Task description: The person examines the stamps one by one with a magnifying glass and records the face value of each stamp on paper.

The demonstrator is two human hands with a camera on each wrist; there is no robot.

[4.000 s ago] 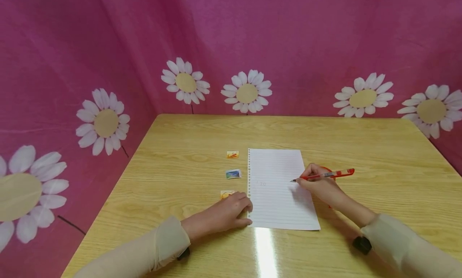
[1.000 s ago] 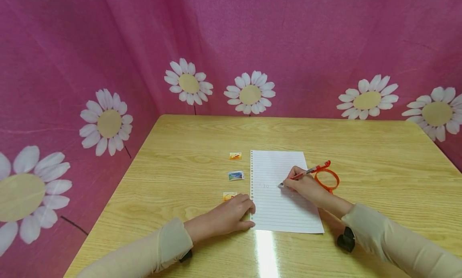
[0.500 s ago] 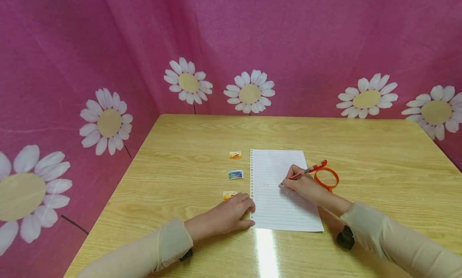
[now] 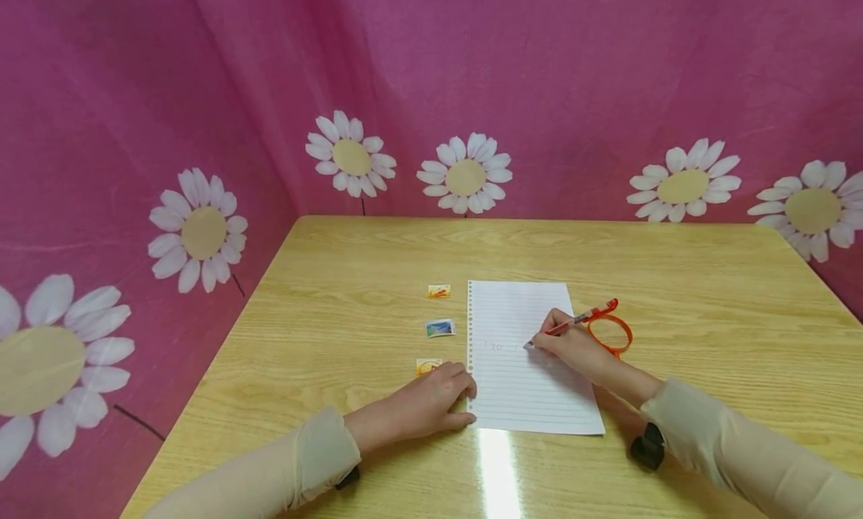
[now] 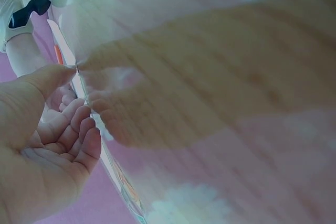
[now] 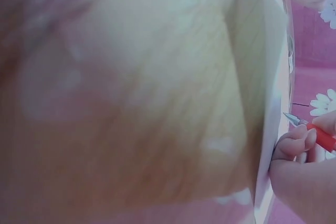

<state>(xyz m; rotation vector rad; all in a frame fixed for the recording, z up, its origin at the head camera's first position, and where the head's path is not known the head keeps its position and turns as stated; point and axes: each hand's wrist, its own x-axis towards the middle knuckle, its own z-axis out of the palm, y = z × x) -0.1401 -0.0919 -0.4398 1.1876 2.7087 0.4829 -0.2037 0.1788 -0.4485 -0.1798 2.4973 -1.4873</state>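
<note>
Your right hand (image 4: 573,350) pinches a pen (image 4: 573,322), tip at the paper (image 4: 533,399) on the desk (image 4: 337,317); your left hand (image 4: 423,403), fingers loosely bent, rests at the paper's left edge beside three cards (image 4: 440,328).

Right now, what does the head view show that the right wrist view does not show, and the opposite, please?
Only the head view shows the orange ring, the faint writing, and the three small pictures clearly told apart.

Only the right wrist view shows the curled palm side of the right hand.

Both show that hand, the red pen, the left hand, the paper, the tabletop and the pink flowered cloth.
</note>
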